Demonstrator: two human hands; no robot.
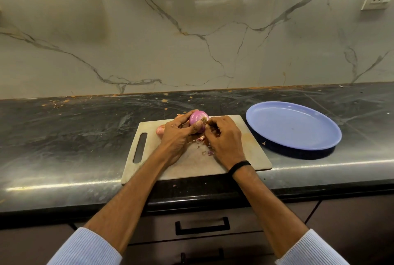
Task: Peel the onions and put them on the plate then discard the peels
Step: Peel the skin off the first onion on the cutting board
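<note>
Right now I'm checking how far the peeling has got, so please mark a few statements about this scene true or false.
1. The plate holds a peeled onion. False: no onion lies on it.
2. The left hand holds the onion. True.
3. The right hand holds a knife. False: it pinches at the onion.
4. The onion is above the board. True.
5. The plate sits left of the board. False: it sits right of it.
</note>
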